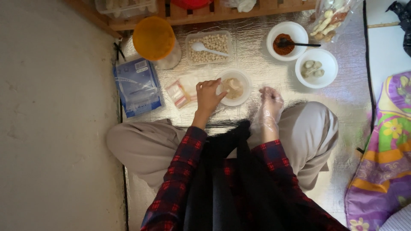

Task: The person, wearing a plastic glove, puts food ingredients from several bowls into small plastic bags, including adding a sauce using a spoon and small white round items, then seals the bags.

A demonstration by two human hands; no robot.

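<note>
The bare left hand [208, 95] grips the rim of a small white bowl of pale dough [233, 87] on the silver foil mat [265, 81]. The right hand [270, 101], loosely open in a clear plastic glove, hovers beside it. Three folded dumplings lie in the white round bowl [316, 68]; red-brown filling remains in another white bowl [287, 40].

Single head-worn view, looking almost straight down from above seated person. Own lap and plaid sleeves fill lower centre of frame; left hand [208, 96] and gloved right hand [270, 102] sit mid-frame. Silver foil mat [257, 81] spans upper centre, at arm's reach. Wooden slats [205, 13] cross top edge; bare floor [51, 128] fills left side.
</note>
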